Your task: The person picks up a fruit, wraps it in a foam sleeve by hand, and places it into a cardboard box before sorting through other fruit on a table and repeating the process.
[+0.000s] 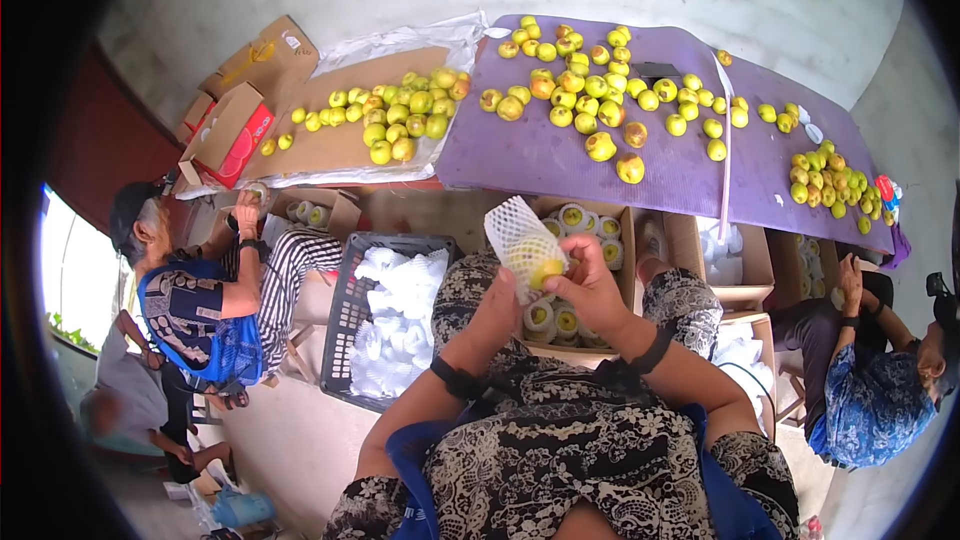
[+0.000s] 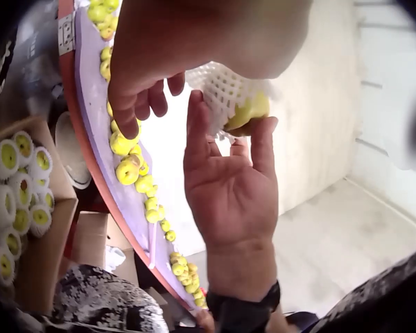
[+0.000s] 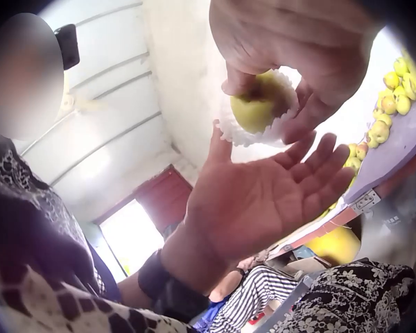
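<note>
A yellow-green fruit sits partly inside a white foam net sleeve, held in front of the body. My right hand grips the fruit and the sleeve's edge between thumb and fingers. My left hand is just left of it, beside the sleeve. In the right wrist view the left hand shows its palm with fingers extended under the netted fruit. The left wrist view shows the fruit at the right hand's fingertips, the sleeve around it.
Behind is a table with a purple cover and many loose fruits. A box of netted fruits stands below it, and a black crate of white sleeves is on the left. People sit at both sides.
</note>
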`<state>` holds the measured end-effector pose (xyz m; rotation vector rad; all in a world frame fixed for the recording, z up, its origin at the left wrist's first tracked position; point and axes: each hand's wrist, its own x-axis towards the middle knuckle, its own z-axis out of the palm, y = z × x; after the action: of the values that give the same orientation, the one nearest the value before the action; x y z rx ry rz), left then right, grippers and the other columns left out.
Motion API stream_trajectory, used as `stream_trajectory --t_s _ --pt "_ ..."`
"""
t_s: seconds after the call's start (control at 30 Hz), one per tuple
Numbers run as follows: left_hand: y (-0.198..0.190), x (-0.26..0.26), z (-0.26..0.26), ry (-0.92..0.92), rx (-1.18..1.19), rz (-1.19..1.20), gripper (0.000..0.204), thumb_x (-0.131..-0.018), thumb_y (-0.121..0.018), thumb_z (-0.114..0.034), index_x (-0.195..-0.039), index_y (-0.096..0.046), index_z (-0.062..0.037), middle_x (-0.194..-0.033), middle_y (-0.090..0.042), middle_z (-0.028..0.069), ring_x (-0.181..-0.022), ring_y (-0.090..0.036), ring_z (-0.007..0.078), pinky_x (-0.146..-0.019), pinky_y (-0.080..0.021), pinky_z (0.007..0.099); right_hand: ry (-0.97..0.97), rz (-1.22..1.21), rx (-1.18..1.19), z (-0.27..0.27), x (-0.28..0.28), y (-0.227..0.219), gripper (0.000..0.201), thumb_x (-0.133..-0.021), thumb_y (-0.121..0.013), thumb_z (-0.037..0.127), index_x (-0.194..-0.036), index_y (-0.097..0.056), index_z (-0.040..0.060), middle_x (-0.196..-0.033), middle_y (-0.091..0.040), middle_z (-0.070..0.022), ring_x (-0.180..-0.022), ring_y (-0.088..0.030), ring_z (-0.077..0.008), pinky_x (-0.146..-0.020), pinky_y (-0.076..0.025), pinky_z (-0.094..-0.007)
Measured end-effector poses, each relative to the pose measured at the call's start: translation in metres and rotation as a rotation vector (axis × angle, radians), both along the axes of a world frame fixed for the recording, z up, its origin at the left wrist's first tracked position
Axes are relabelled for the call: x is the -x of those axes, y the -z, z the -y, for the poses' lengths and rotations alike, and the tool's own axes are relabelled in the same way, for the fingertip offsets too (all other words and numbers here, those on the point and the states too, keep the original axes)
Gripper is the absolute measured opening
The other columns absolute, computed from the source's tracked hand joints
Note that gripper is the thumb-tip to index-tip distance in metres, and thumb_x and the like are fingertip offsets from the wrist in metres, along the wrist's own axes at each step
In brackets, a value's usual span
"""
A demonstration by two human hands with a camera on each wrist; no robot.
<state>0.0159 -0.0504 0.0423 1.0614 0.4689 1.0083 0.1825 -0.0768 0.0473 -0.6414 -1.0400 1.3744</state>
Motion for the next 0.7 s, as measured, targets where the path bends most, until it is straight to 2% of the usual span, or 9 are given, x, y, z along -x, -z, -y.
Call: stream_trajectory --t_s 0.07,0.13,0.2,0.3,0.4,0.47,0.53,0.6,0.7 --pt "-0.01 0.004 0.0 0.199 0.174 0.024 0.067 -0.098 -0.041 -0.052 -0.144 -0.031 -0.0049 -0.138 -0.046 0.0104 -0.128 -0.046 0.0223 -0.107 -0.037 0.041 0.029 0.054 -0.038 -0.001 0.005 0.003 0.045 -0.085 -0.067 0.0 -0.119 -0.04 0.0095 -0.122 -0.048 -0.0065 -0.104 -0.055 -0.0136 -0.086 -0.049 -0.0278" --pt "-0.004 0.004 0.0 0.167 0.176 -0.005 0.068 -0.098 -0.043 -0.052 -0.144 -0.031 -0.0049 -0.139 -0.046 0.0104 -0.128 -0.046 0.0231 -0.107 -0.037 0.0417 0.061 0.109 -0.08 -0.004 0.004 0.002 0.045 -0.084 -0.07 0.002 -0.116 -0.041 0.0094 -0.122 -0.048 -0.0071 -0.1 -0.056 -0.0143 -0.084 -0.05 -0.0286" --pt "-0.004 0.001 -0.001 0.139 0.182 -0.035 0.068 -0.097 -0.044 -0.053 -0.144 -0.032 -0.0049 -0.139 -0.046 0.0103 -0.129 -0.045 0.0239 -0.108 -0.036 0.0423 0.31 0.548 -0.356 -0.007 -0.001 -0.004 0.046 -0.078 -0.076 0.006 -0.111 -0.044 0.0077 -0.121 -0.052 -0.0104 -0.092 -0.056 -0.0181 -0.08 -0.049 -0.0318" --pt "-0.01 0.0 -0.001 0.19 0.191 0.067 0.067 -0.096 -0.05 -0.045 -0.146 -0.03 -0.0055 -0.141 -0.044 0.0109 -0.13 -0.044 0.0242 -0.108 -0.035 0.043 0.384 0.695 -0.386 -0.002 -0.004 -0.016 0.047 -0.072 -0.079 0.009 -0.106 -0.046 0.0064 -0.118 -0.055 -0.0135 -0.091 -0.054 -0.0213 -0.081 -0.047 -0.033" --pt "-0.017 0.003 -0.005 0.254 0.138 0.118 0.066 -0.093 -0.055 -0.034 -0.146 -0.028 -0.0045 -0.143 -0.043 0.0119 -0.13 -0.044 0.0246 -0.108 -0.036 0.0429 0.391 0.681 -0.398 -0.002 -0.007 -0.017 0.046 -0.071 -0.079 0.009 -0.104 -0.046 0.0062 -0.116 -0.058 -0.0147 -0.096 -0.054 -0.0246 -0.086 -0.045 -0.0344" --pt "-0.024 0.007 -0.006 0.284 0.162 0.119 0.069 -0.09 -0.056 -0.022 -0.148 -0.02 -0.0099 -0.141 -0.04 0.0075 -0.128 -0.045 0.022 -0.104 -0.04 0.0402 0.407 0.68 -0.409 -0.003 -0.008 -0.012 0.045 -0.071 -0.078 0.009 -0.103 -0.047 0.0065 -0.116 -0.058 -0.0148 -0.099 -0.054 -0.0257 -0.088 -0.044 -0.0354" --pt "-0.03 0.006 -0.004 0.275 0.175 0.164 0.073 -0.089 -0.06 -0.024 -0.148 -0.02 -0.0092 -0.14 -0.042 0.0081 -0.126 -0.046 0.0218 -0.102 -0.041 0.0391 0.425 0.678 -0.421 -0.002 -0.009 -0.009 0.044 -0.072 -0.078 0.009 -0.103 -0.047 0.0068 -0.117 -0.058 -0.0149 -0.101 -0.054 -0.0268 -0.09 -0.043 -0.0364" --pt "-0.031 0.002 -0.004 0.267 0.189 0.209 0.077 -0.087 -0.063 -0.025 -0.147 -0.019 -0.0085 -0.138 -0.043 0.0087 -0.125 -0.048 0.0216 -0.101 -0.043 0.0379 0.394 0.736 -0.456 -0.001 -0.009 -0.009 0.041 -0.078 -0.07 -0.003 -0.108 -0.043 0.0065 -0.127 -0.049 -0.0175 -0.111 -0.051 -0.0222 -0.095 -0.041 -0.0347" --pt "-0.026 -0.009 -0.005 0.189 0.184 0.214 0.075 -0.083 -0.07 -0.024 -0.142 -0.029 -0.0051 -0.13 -0.05 0.0098 -0.118 -0.054 0.0203 -0.096 -0.046 0.034 0.382 0.694 -0.397 0.002 -0.002 -0.004 0.04 -0.079 -0.069 -0.002 -0.108 -0.043 0.007 -0.128 -0.047 -0.0172 -0.106 -0.05 -0.0199 -0.091 -0.042 -0.0323"
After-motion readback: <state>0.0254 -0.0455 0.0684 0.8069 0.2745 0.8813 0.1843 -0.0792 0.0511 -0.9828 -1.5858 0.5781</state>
